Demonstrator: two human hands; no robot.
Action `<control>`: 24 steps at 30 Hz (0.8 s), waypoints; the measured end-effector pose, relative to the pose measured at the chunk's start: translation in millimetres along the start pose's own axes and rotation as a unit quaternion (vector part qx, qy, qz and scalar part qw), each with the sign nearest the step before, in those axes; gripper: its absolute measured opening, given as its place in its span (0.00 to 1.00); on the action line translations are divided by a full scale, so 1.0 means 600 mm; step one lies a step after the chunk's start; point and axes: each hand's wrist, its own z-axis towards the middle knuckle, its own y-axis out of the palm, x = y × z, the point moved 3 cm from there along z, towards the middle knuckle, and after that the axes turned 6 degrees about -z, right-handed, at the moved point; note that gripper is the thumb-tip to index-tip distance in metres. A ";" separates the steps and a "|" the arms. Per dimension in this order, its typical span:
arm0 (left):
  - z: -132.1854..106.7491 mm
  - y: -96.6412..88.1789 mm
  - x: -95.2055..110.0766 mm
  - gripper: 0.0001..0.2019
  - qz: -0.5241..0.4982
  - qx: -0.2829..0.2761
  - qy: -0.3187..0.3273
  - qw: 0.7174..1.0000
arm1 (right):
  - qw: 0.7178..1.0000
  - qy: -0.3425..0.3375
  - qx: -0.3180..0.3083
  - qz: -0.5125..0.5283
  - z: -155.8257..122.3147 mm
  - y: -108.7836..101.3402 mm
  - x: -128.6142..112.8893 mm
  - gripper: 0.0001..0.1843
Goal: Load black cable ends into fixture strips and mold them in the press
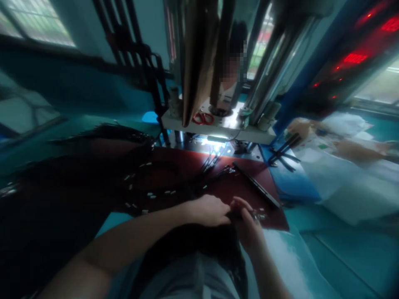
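Red-brown table [224, 187] before press [187, 121]; right hand [247, 220] pinching dark piece [236, 214], left hand [209, 210] curled beside, hold unclear. Best keep piece steady, black cables [156, 176] clear.

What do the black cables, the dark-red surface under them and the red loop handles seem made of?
Black cables: probably plastic or rubber, dull; thin bending lines.
Dark-red surface: perhaps matte rubber or painted wood; flat, even colour.
Red loop handles: likely smooth plastic; solid bright colour.
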 end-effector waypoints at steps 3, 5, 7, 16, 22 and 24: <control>0.009 -0.015 -0.012 0.18 -0.060 0.008 -0.013 0.998 | 0.993 -0.035 0.049 0.098 0.020 -0.033 -0.038 0.18; 0.023 -0.016 -0.014 0.17 -0.108 0.018 -0.009 0.994 | 0.993 -0.062 0.071 0.076 0.029 -0.051 -0.065 0.18; 0.044 -0.012 -0.009 0.14 -0.169 0.023 0.004 0.985 | 0.994 -0.079 0.070 0.006 0.036 -0.055 -0.086 0.19; 0.137 0.010 0.030 0.05 -0.475 -0.011 0.059 0.878 | 0.982 -0.157 -0.033 -0.099 0.043 -0.046 -0.102 0.22; 0.138 0.009 0.027 0.09 -0.520 0.006 0.062 0.852 | 0.980 -0.105 -0.136 -0.104 0.062 -0.061 -0.106 0.24; 0.134 0.008 0.018 0.10 -0.539 0.012 0.058 0.840 | 0.979 -0.104 -0.112 -0.135 0.075 -0.077 -0.111 0.24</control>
